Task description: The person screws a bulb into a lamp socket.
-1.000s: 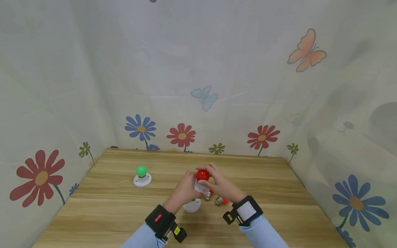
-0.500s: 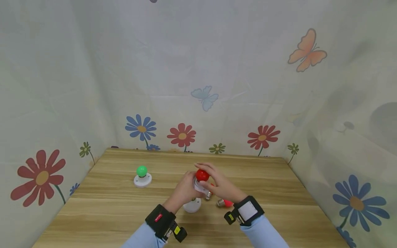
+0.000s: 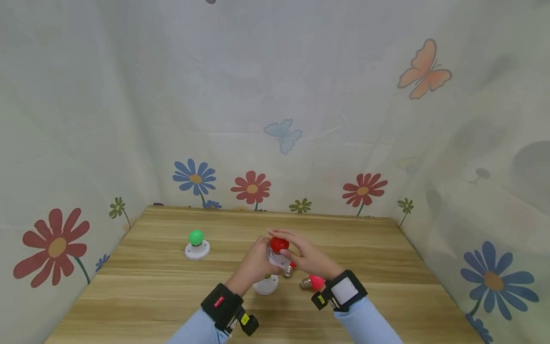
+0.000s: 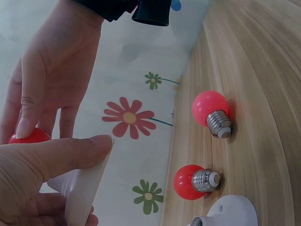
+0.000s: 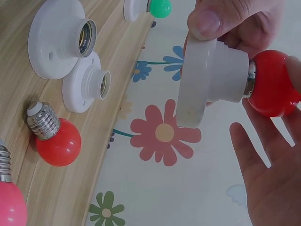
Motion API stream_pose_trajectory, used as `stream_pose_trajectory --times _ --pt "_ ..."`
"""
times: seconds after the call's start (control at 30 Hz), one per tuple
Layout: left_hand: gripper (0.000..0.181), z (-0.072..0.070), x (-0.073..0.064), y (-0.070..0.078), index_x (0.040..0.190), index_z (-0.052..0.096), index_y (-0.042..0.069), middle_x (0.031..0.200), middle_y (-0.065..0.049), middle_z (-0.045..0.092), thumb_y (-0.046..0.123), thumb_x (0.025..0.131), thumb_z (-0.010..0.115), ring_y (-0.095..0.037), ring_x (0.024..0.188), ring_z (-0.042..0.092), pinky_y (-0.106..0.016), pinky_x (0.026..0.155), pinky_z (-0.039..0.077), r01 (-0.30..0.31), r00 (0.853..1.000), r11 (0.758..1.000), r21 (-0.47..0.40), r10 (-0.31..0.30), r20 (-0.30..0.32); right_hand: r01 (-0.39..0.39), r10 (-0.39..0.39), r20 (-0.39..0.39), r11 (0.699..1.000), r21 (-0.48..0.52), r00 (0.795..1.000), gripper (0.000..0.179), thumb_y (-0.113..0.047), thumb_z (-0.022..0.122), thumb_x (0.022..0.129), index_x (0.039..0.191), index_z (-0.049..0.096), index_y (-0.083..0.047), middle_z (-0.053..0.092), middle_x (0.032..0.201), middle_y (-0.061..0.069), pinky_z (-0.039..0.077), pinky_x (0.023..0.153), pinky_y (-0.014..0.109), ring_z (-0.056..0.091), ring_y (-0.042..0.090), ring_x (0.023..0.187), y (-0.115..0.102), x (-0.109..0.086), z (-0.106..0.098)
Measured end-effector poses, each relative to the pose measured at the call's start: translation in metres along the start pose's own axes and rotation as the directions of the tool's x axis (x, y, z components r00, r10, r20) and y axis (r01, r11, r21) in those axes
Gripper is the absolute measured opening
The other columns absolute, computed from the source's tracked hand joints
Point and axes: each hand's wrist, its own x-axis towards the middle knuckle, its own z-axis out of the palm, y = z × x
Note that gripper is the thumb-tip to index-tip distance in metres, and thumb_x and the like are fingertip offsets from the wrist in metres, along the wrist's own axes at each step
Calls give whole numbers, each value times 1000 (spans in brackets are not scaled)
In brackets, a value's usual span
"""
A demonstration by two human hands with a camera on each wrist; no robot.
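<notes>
Red bulb [image 5: 270, 84] sits in a white socket [image 5: 225, 75] above the table [image 3: 163, 296]; left hand [image 3: 255, 263] grips the socket, right hand [image 3: 310, 255] pinches the bulb; below, I count two loose bulbs [image 5: 59, 143], two more sockets [image 5: 49, 33] and, farther off, a green bulb [image 3: 196, 237].

Looks like a makeshift filming booth; cannot tell in what building. Screened at back and sides by creased pale cloth [image 3: 232, 81] printed with flowers [image 3: 252, 188] and butterflies [image 3: 423, 72]. Equipped with wood-grain table [image 3: 137, 286] and wrist-strapped cameras [image 3: 249, 325].
</notes>
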Motion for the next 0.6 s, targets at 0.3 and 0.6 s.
stream_pose_trajectory --times 0.3,0.6 --pt "63 -1 0 0 124 57 4 116 -11 57 14 69 87 -28 105 56 -50 93 50 -10 1000 1000 5 10 5 -113 97 -188 991 -77 977 47 -26 75 85 128 58 -20 52 113 -4 55 86 36 54 14 99 0 6 11" --pt "65 -1 -1 -1 126 56 6 119 -11 58 14 70 87 -30 111 55 -54 98 46 -26 1000 1000 -13 26 -4 -47 31 -153 994 -103 988 70 -26 76 83 145 44 -20 45 143 5 48 100 49 48 27 127 1 5 10"
